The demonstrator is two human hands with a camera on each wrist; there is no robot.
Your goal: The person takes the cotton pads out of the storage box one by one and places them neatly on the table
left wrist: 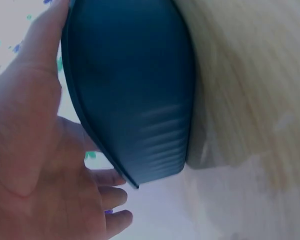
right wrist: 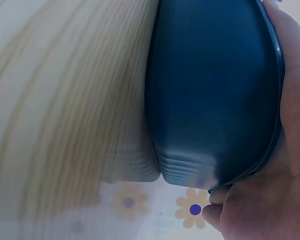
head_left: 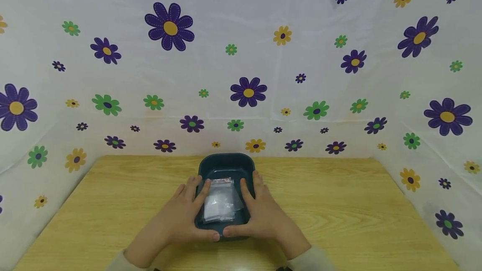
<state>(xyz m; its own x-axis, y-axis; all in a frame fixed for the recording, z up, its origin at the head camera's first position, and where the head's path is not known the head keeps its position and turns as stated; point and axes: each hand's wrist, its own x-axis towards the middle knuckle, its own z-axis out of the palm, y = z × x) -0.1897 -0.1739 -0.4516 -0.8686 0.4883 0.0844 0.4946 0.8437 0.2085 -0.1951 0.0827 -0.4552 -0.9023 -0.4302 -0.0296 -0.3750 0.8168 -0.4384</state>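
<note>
In the head view, a dark teal plastic basin [head_left: 227, 162] stands on the wooden table. Inside it lies a stack of clear zip bags [head_left: 220, 202]. My left hand [head_left: 184, 214] spreads over the basin's left rim, and my right hand [head_left: 263, 214] rests likewise on the right rim. Both thumbs lie along the near rim, their tips close together. Each index finger reaches over the inner side. From the left wrist view, the basin's outer wall [left wrist: 135, 85] shows beside the palm, fingers fairly straight. The right wrist view shows the opposite wall [right wrist: 215, 85] against my hand.
The wooden table [head_left: 339, 204] extends on both sides of the basin. A white cloth with printed flowers [head_left: 211, 66] hangs behind the table and along its left and right sides.
</note>
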